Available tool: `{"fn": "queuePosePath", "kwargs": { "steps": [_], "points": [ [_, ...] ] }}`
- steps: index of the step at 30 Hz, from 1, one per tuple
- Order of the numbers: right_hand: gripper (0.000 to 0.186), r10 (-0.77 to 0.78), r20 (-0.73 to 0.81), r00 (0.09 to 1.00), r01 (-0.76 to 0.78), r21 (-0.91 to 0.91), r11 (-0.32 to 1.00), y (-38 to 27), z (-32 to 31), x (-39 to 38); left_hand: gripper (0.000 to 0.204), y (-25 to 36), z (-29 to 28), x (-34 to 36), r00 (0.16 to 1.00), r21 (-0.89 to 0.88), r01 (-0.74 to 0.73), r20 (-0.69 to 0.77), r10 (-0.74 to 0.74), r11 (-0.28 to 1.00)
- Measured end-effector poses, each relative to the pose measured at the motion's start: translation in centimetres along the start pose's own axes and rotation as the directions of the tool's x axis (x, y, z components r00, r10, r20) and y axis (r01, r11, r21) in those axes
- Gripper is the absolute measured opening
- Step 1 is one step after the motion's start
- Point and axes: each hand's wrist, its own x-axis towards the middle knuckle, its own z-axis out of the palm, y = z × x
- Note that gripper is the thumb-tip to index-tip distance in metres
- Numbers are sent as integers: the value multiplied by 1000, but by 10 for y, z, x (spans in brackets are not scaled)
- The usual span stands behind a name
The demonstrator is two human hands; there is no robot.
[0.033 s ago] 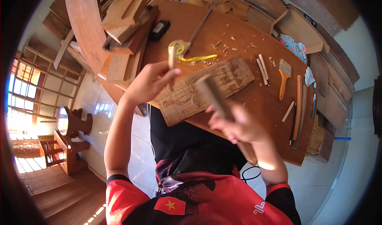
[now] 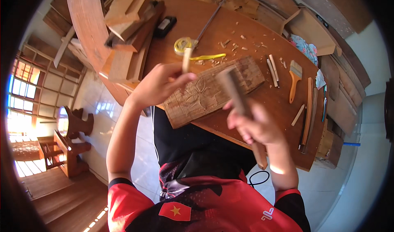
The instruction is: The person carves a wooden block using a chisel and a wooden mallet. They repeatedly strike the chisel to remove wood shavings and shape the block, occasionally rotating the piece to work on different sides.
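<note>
A carved wooden board (image 2: pixel 201 98) with a flower-like relief lies slanted at the near edge of the table. Above its far left part is my left hand (image 2: pixel 162 82), closed around a carving chisel (image 2: pixel 187 59) whose pale round handle points up. The chisel's lower end is hidden behind my fingers and blurred. My right hand (image 2: pixel 256 123) grips a long wooden mallet (image 2: pixel 234 86), a brown bar raised and tilted over the board's right side. Its narrower end sticks out below my palm. The mallet head stands apart from the chisel handle.
Right of the board lie two chisels (image 2: pixel 273 70), a paintbrush (image 2: pixel 294 80), and long wooden strips (image 2: pixel 308 117). A yellow tape roll (image 2: pixel 182 46) and wood chips (image 2: pixel 225 42) lie beyond it. Stacked timber (image 2: pixel 133 47) and a black box (image 2: pixel 165 26) occupy the far left.
Both hands have shifted slightly right, the chisel and mallet moving with them. The mallet head is higher and farther right. More of the carved flower shows between the hands.
</note>
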Motion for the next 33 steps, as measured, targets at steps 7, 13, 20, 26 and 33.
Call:
{"fn": "queuePosePath", "kwargs": {
  "steps": [7,13,20,26,33],
  "points": [
    [37,-189,-382,904,156,-116,981,-25,-21,3,46,48,54,68,886,169,-348,383,263,922],
    [24,-227,-493,840,123,-235,964,-21,-27,35,42,24,67,97,845,135,-432,407,348,892],
    [20,-240,-482,843,87,-317,945,-25,-37,40,31,4,65,99,856,-156,-353,344,386,922],
    [19,-256,-441,860,71,-393,917,-32,-44,43,28,-1,64,99,876,-282,-202,376,301,938],
    [43,-223,-400,889,155,-195,968,-46,-54,23,25,-11,67,100,894,-301,-208,329,306,931]
  ]
}}
